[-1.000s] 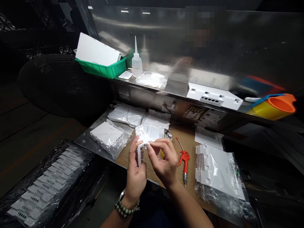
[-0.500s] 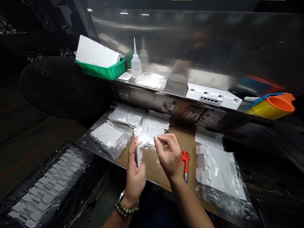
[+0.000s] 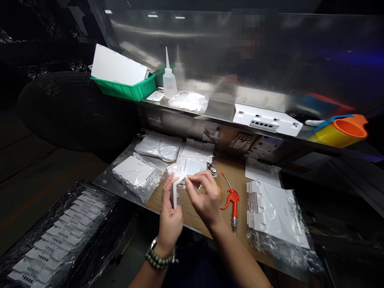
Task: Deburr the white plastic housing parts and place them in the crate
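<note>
My left hand [image 3: 171, 218] is wrapped round a white plastic cover [image 3: 177, 179], bent at an angle and tilted up above the cardboard-topped bench [image 3: 192, 212]. At the cover's right edge, my right hand [image 3: 207, 196] has thumb and forefinger pinched together; a small white bit shows at their tips, too small to name. Behind the cover lie white sheets or flat parts [image 3: 193, 165]. To the right of my right hand rests a red air blow gun [image 3: 233, 200], and a small round metal object [image 3: 212, 169] sits beyond it.
Bagged white covers stand at left [image 3: 133, 172] and right [image 3: 277, 216] of the bench. A rack of slotted white parts [image 3: 60, 240] is at lower left. The shelf above holds a green bin [image 3: 126, 89], a squeeze bottle [image 3: 169, 84], a white housing [image 3: 267, 120] and a yellow-orange tape roll [image 3: 342, 130].
My right hand has moved left, bringing its pinched fingertips to the edge of the white cover. My left hand keeps its hold. The view has shifted slightly.
</note>
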The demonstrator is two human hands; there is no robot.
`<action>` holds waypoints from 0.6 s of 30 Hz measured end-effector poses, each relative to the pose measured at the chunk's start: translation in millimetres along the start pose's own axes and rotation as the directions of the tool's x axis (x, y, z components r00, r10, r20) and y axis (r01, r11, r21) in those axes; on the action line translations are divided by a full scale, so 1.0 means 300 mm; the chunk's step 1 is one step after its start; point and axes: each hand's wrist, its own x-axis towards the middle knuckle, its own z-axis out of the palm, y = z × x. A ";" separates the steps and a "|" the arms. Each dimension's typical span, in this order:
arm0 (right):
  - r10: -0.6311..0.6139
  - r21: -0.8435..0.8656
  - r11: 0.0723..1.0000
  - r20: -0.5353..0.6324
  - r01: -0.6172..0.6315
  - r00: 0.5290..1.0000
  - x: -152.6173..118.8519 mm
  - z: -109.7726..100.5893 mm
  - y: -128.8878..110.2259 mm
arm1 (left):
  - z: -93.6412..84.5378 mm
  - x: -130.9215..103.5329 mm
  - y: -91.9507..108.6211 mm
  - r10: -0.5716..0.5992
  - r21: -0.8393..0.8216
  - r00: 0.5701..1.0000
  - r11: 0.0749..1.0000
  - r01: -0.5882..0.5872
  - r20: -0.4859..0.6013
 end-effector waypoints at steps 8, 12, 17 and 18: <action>0.002 0.029 1.000 0.019 -0.002 1.000 -0.008 0.013 -0.018 | -0.009 0.004 -0.018 -0.019 -0.034 1.000 0.999 0.019 0.011; 0.067 -0.049 0.996 -0.030 -0.069 0.997 -0.003 0.013 0.055 | -0.016 0.001 -0.014 -0.032 -0.039 0.999 0.999 0.031 -0.015; 0.140 -0.022 0.990 -0.079 -0.142 0.987 0.023 -0.046 0.061 | -0.024 0.012 -0.001 -0.055 -0.050 0.998 0.997 0.055 0.001; 0.128 -0.015 0.992 -0.072 -0.129 0.989 0.025 -0.053 0.045 | -0.024 0.015 0.000 -0.060 -0.057 0.998 0.997 0.060 0.003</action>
